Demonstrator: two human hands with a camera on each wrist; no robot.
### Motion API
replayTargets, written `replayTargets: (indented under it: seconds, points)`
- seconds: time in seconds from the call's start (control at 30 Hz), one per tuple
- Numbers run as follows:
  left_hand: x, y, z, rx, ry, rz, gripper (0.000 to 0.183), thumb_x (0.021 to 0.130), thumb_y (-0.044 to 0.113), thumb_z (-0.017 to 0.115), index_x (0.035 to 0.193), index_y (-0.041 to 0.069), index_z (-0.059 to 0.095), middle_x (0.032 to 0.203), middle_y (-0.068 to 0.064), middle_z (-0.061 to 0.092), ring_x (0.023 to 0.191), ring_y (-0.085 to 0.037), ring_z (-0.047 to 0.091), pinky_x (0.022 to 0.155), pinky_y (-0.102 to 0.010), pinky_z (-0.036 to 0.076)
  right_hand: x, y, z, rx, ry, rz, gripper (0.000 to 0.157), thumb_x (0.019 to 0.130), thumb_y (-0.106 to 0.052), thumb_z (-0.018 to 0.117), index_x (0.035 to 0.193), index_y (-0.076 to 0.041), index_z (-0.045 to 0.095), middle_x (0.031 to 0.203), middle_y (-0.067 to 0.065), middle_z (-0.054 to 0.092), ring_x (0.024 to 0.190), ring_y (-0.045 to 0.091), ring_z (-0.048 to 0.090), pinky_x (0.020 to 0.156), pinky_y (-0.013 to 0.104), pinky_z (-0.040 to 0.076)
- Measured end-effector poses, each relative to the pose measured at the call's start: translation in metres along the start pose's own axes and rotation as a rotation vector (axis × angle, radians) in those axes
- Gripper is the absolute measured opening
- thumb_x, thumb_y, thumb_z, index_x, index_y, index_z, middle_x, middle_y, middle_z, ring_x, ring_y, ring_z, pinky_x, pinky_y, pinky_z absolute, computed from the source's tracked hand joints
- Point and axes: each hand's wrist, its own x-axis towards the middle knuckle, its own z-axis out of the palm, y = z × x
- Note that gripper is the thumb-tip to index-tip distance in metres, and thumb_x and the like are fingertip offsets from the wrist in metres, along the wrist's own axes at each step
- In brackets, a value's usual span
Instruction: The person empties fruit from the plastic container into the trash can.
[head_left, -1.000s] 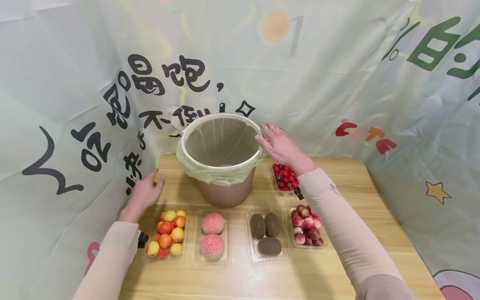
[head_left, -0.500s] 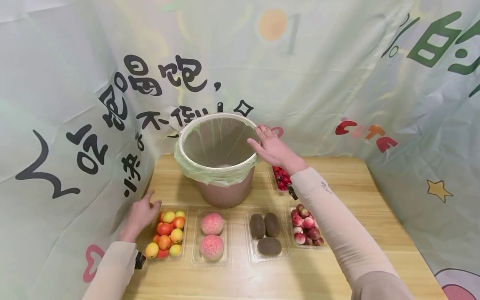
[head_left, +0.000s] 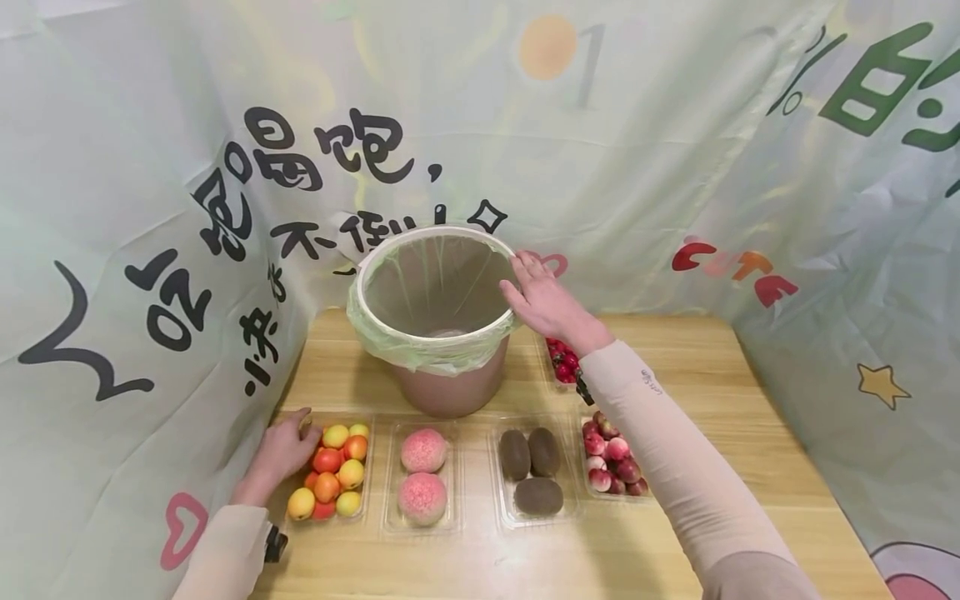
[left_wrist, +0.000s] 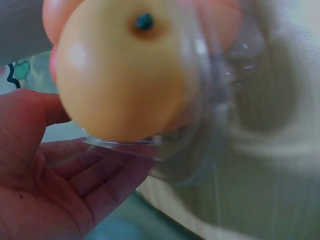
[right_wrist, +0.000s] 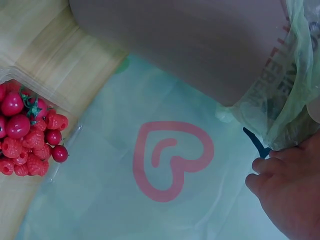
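Observation:
My left hand [head_left: 285, 448] is at the left side of a clear plastic tray [left_wrist: 212, 135] of small yellow and orange-red fruits [head_left: 327, 460]. In the left wrist view its fingers [left_wrist: 107, 177] lie fairly straight along the tray's outer side, and the thumb is close to a yellow fruit [left_wrist: 122, 75]. Whether the thumb presses on it, I cannot tell. My right hand [head_left: 551, 302] rests with extended fingers at the right rim of a brown trash bin [head_left: 450, 387]. A pale green bag [head_left: 405, 348] lines the bin and folds over its white rim. The fingertips are partly hidden in the right wrist view.
Along the wooden table [head_left: 495, 562] stand trays with two pink peaches [head_left: 422, 498], three kiwis [head_left: 538, 497] and several dark red and pink fruits [head_left: 615, 462]. Cherry tomatoes and raspberries [right_wrist: 34, 145] fill a tray right of the bin. Printed cloth [head_left: 637, 167] encloses the back and sides.
My left hand has come down and toward the front, from beyond the yellow-and-orange fruit tray to its left side. My right hand has shifted slightly left and stays at the bin's rim.

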Motion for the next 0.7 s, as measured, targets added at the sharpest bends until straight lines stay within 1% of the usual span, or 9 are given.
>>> replayTargets:
  seconds: [0.07,0.1,0.2,0.3,0.37,0.47,0.53,0.63,0.7]
  points:
    - [0.000,-0.003,0.003,-0.011,0.016,0.013,0.054,0.102,0.018,0.058,0.143,-0.017,0.050,0.095,-0.026,0.067,0.096,-0.043,0.063,0.094,-0.058,0.053,-0.001,0.000,0.000,-0.003,0.000,0.005,0.074,0.112,-0.047,0.028,0.166,0.002,0.018,0.176,0.022,0.012,0.165,0.037,0.011,0.135,0.052,0.011]
    - [0.000,-0.004,0.004,-0.012,0.037,0.014,0.054,0.100,0.017,0.059,0.142,-0.017,0.053,0.087,-0.019,0.063,0.090,-0.038,0.060,0.088,-0.055,0.053,-0.001,0.000,0.000,-0.004,-0.001,0.006,0.074,0.112,-0.047,0.027,0.166,0.002,0.018,0.176,0.022,0.011,0.165,0.037,0.011,0.135,0.052,0.011]
    - [-0.001,-0.008,0.008,-0.034,0.048,0.017,0.055,0.098,0.016,0.058,0.141,-0.018,0.052,0.079,-0.012,0.055,0.085,-0.034,0.057,0.082,-0.051,0.050,-0.001,0.000,0.001,-0.006,0.003,0.004,0.074,0.111,-0.045,0.026,0.166,0.003,0.018,0.176,0.022,0.012,0.165,0.037,0.011,0.135,0.051,0.010]
    - [-0.003,-0.014,0.011,-0.063,0.030,0.000,0.056,0.099,0.016,0.060,0.142,-0.018,0.051,0.081,-0.015,0.061,0.084,-0.031,0.060,0.083,-0.050,0.053,-0.001,0.000,0.001,-0.009,0.008,0.001,0.073,0.111,-0.044,0.026,0.166,0.003,0.019,0.176,0.023,0.013,0.165,0.037,0.012,0.135,0.052,0.010]
    - [-0.004,-0.017,0.011,-0.088,0.000,-0.012,0.057,0.101,0.015,0.060,0.144,-0.019,0.048,0.091,-0.024,0.069,0.088,-0.033,0.066,0.086,-0.052,0.056,-0.001,-0.001,0.002,-0.007,0.012,0.003,0.073,0.110,-0.044,0.026,0.166,0.003,0.019,0.176,0.023,0.014,0.165,0.038,0.012,0.135,0.052,0.011]
    - [-0.006,-0.019,0.008,-0.109,-0.018,-0.028,0.052,0.101,0.015,0.061,0.140,-0.019,0.051,0.101,-0.030,0.073,0.091,-0.035,0.070,0.084,-0.049,0.059,0.000,-0.002,0.003,-0.008,0.013,0.007,0.073,0.110,-0.044,0.025,0.166,0.003,0.020,0.176,0.023,0.015,0.165,0.038,0.013,0.135,0.052,0.011]
    - [-0.007,-0.019,0.006,-0.126,-0.022,-0.027,0.042,0.100,0.013,0.063,0.128,-0.018,0.061,0.104,-0.029,0.074,0.090,-0.033,0.071,0.079,-0.044,0.060,0.000,-0.002,0.003,-0.005,0.012,0.011,0.073,0.110,-0.044,0.024,0.166,0.002,0.020,0.176,0.022,0.015,0.165,0.037,0.013,0.135,0.052,0.011]
    - [-0.008,-0.019,0.005,-0.160,-0.050,-0.044,0.024,0.099,0.012,0.064,0.104,-0.011,0.072,0.087,-0.017,0.072,0.076,-0.022,0.063,0.067,-0.031,0.053,0.000,-0.001,0.004,-0.008,0.017,0.014,0.073,0.109,-0.044,0.024,0.166,0.002,0.020,0.176,0.022,0.016,0.165,0.036,0.014,0.135,0.051,0.011]
    - [-0.008,-0.019,0.005,-0.180,-0.070,-0.060,0.020,0.100,0.011,0.064,0.092,-0.004,0.074,0.077,-0.007,0.068,0.069,-0.016,0.056,0.061,-0.026,0.046,0.000,0.000,0.004,-0.007,0.020,0.017,0.073,0.109,-0.044,0.024,0.166,0.002,0.020,0.176,0.022,0.016,0.165,0.036,0.014,0.135,0.052,0.012]
